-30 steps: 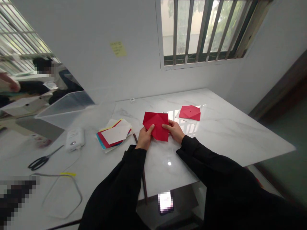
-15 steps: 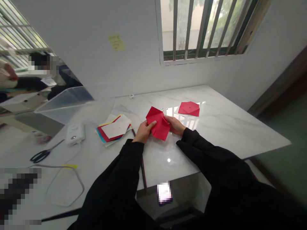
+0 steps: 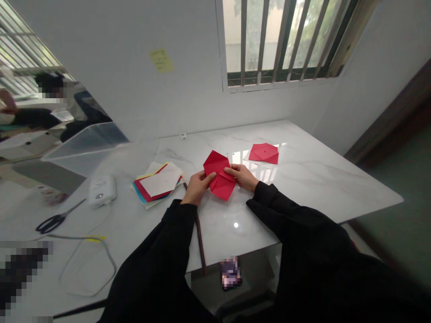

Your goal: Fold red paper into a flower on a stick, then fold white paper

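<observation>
Between my hands is a red paper envelope (image 3: 220, 185), held just above the white marbled table (image 3: 313, 179). Its upper flap stands open and its side flaps are folded toward the middle. My left hand (image 3: 198, 185) pinches the left edge, thumb on the front. On the right edge, my right hand (image 3: 244, 176) grips with its thumb pressed on a folded-in flap. Another red envelope (image 3: 264, 153) lies on the table beyond my right hand, on top of something white. To the left of my left hand sits a pile of coloured paper envelopes (image 3: 161, 183), a white one on top.
At left are black-handled scissors (image 3: 55, 220), a white power strip (image 3: 102, 192) and a looped grey cable (image 3: 112, 264). A clear plastic bin (image 3: 90, 141) stands behind them. A dark rod (image 3: 201, 242) lies near my left sleeve. Another person (image 3: 54, 98) sits at far left.
My right thumb has come over the front of the red envelope and pressed the right side flap inward. My left hand keeps its hold.
</observation>
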